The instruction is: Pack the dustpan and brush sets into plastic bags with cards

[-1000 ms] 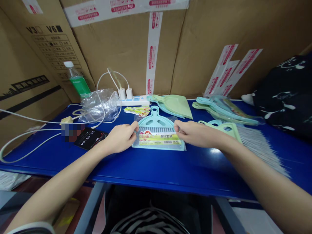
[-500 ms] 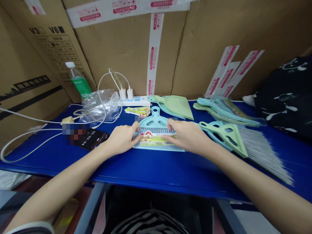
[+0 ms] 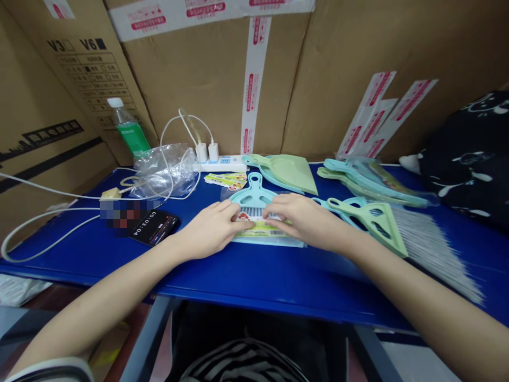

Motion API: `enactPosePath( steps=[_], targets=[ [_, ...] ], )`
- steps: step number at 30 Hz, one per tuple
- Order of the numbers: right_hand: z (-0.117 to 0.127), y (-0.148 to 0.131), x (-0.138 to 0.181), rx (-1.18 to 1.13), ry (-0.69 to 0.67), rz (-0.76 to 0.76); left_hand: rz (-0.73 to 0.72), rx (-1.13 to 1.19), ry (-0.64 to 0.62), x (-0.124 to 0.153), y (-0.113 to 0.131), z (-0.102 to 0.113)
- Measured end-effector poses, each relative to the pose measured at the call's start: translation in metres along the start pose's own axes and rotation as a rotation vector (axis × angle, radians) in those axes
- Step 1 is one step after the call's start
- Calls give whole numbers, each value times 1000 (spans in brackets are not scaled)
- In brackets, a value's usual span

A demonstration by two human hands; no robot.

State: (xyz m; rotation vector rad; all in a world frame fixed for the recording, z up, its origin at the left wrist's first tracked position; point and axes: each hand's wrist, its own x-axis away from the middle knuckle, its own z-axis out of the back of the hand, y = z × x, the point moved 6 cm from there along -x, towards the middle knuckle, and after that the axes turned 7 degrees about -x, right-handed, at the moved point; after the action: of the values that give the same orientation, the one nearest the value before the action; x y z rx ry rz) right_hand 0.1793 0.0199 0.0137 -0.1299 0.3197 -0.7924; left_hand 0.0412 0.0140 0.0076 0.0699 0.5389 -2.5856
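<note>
Both hands meet over a bagged dustpan set, the left hand (image 3: 210, 231) at its left side and the right hand (image 3: 314, 217) at its right. Fingers are curled on each, thumbs pointing inward onto the printed label (image 3: 260, 228); whether either has a pinch of the clear plastic, I cannot tell. Beneath them the set lies flat on the blue surface (image 3: 254, 281), in front of the person: a light blue dustpan (image 3: 254, 195) with its handle pointing away, and grey bristles showing behind the label.

Just beyond the handle, to the left, are some loose labels (image 3: 226, 181); to the right, a green dustpan (image 3: 296, 172) rests over a blue one. Past the right hand, a green brush (image 3: 382, 223) overlaps a blue one, with long pale bristles fanning out to the right, and behind them sit more blue and green pieces in plastic (image 3: 369, 178).

Near the left forearm lies a phone (image 3: 157, 228) (its timer reads 00:03:04, upside down). Farther back are a crumpled bag (image 3: 167, 175), a power strip (image 3: 234, 163) with two white chargers, and a green-labelled bottle (image 3: 133, 135) leaning by the cardboard (image 3: 207, 79).
</note>
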Motion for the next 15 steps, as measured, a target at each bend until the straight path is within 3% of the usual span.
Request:
enactPosePath(
  steps=[4, 15],
  targets=[
    [-6, -9, 0, -9, -117, 100, 1, 20, -81, -1, 1, -5],
    [10, 6, 10, -142, -269, -88, 41, 140, -112, 3, -14, 3]
  ],
)
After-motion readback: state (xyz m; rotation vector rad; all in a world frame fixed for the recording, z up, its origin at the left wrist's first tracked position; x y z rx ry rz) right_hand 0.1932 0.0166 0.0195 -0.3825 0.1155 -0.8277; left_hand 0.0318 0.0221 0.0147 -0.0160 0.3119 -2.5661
